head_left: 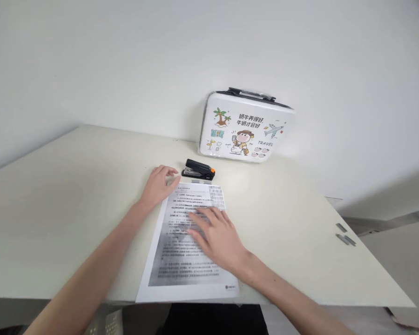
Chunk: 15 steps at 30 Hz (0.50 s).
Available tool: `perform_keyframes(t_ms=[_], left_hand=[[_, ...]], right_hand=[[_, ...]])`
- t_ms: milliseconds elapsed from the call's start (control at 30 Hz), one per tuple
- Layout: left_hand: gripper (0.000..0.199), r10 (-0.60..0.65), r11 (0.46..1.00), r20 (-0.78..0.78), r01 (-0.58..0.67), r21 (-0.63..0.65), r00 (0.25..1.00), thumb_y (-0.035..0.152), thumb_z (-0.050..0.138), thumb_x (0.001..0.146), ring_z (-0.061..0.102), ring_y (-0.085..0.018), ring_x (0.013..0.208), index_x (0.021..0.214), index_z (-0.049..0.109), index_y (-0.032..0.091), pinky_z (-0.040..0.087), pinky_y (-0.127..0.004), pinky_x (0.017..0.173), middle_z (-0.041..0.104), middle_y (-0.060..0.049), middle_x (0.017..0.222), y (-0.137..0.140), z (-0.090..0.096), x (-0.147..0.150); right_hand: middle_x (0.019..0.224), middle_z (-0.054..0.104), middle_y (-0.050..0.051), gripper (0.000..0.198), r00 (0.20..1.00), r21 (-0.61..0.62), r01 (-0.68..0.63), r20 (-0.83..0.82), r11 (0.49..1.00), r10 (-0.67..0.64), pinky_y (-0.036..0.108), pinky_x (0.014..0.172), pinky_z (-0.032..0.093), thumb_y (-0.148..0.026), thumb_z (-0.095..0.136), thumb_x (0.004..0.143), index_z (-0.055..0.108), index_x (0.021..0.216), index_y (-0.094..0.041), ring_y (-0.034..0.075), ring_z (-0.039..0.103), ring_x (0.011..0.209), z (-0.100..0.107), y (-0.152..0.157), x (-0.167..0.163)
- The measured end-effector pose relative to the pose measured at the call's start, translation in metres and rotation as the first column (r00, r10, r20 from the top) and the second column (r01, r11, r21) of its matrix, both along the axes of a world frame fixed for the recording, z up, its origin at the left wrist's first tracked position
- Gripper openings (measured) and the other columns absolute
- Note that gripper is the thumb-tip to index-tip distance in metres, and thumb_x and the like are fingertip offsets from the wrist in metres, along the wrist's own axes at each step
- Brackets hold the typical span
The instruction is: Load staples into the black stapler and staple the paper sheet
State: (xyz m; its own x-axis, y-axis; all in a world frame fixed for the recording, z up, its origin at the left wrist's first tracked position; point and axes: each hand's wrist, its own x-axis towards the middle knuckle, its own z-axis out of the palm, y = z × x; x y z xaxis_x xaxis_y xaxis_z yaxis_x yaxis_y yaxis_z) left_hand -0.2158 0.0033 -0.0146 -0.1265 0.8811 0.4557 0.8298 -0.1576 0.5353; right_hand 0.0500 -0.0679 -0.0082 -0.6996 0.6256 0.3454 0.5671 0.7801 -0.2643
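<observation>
A printed sheet of paper (192,292) lies on the table in front of me, its lower edge along the table's front edge. My right hand (214,235) rests flat on the middle of the sheet, fingers spread. At the sheet's upper left corner is my left hand (160,184), its fingers loosely bent and apart, the thumb at the paper's edge. Just beyond the top edge stands a black stapler (199,170) with an orange end. Small grey staple strips (195,181) lie between stapler and paper. Whether there are more sheets underneath, I cannot tell.
A white cartoon-printed case (244,128) with a black handle leans against the wall at the back. Several grey staple strips (345,238) lie near the right edge of the pale table (293,223). Under the front edge, dark clothing shows.
</observation>
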Motion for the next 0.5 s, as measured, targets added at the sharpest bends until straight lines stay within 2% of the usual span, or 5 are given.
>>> perform_keyframes(t_ms=[100, 167, 333, 500], left_hand=[[0.028, -0.13, 0.992, -0.157, 0.128, -0.02, 0.979, 0.045, 0.064, 0.091, 0.06, -0.031, 0.114, 0.106, 0.067, 0.022, 0.044, -0.046, 0.109, 0.068, -0.009, 0.113, -0.002, -0.001, -0.003], [0.032, -0.164, 0.986, -0.196, 0.156, -0.053, 0.967, 0.048, 0.069, 0.09, 0.058, -0.032, 0.115, 0.108, 0.068, 0.022, 0.043, -0.048, 0.108, 0.067, -0.01, 0.115, -0.003, -0.003, -0.005], [0.034, -0.151, 0.987, -0.185, 0.138, -0.083, 0.971, 0.051, 0.07, 0.091, 0.057, -0.032, 0.118, 0.11, 0.067, 0.023, 0.042, -0.047, 0.11, 0.067, -0.008, 0.117, -0.003, -0.007, -0.006], [0.032, -0.093, 0.992, -0.105, 0.082, -0.1, 0.99, 0.049, 0.064, 0.094, 0.059, -0.031, 0.121, 0.112, 0.066, 0.023, 0.044, -0.046, 0.11, 0.069, -0.009, 0.118, -0.002, -0.003, -0.005]], right_hand=[[0.142, 0.065, 0.01, 0.037, 0.998, -0.038, -0.013, -0.068, 0.999, 0.01, 0.056, 0.106, 0.053, -0.042, 0.049, 0.109, 0.064, 0.14, -0.027, 0.032, 0.058, 0.128, 0.0, 0.021, 0.019], [0.139, 0.067, 0.01, 0.033, 0.993, -0.056, -0.025, -0.115, 0.998, 0.018, 0.054, 0.108, 0.052, -0.037, 0.051, 0.109, 0.067, 0.135, -0.025, 0.03, 0.061, 0.126, -0.003, 0.04, 0.035], [0.137, 0.068, 0.009, 0.03, 0.982, -0.089, -0.063, -0.185, 0.994, 0.046, 0.051, 0.111, 0.053, -0.034, 0.052, 0.108, 0.068, 0.132, -0.028, 0.027, 0.063, 0.128, -0.017, 0.084, 0.073], [0.136, 0.07, 0.008, 0.03, 0.973, -0.133, -0.05, -0.228, 0.99, 0.019, 0.054, 0.113, 0.051, -0.037, 0.051, 0.107, 0.07, 0.13, -0.029, 0.027, 0.064, 0.129, -0.023, 0.102, 0.098]])
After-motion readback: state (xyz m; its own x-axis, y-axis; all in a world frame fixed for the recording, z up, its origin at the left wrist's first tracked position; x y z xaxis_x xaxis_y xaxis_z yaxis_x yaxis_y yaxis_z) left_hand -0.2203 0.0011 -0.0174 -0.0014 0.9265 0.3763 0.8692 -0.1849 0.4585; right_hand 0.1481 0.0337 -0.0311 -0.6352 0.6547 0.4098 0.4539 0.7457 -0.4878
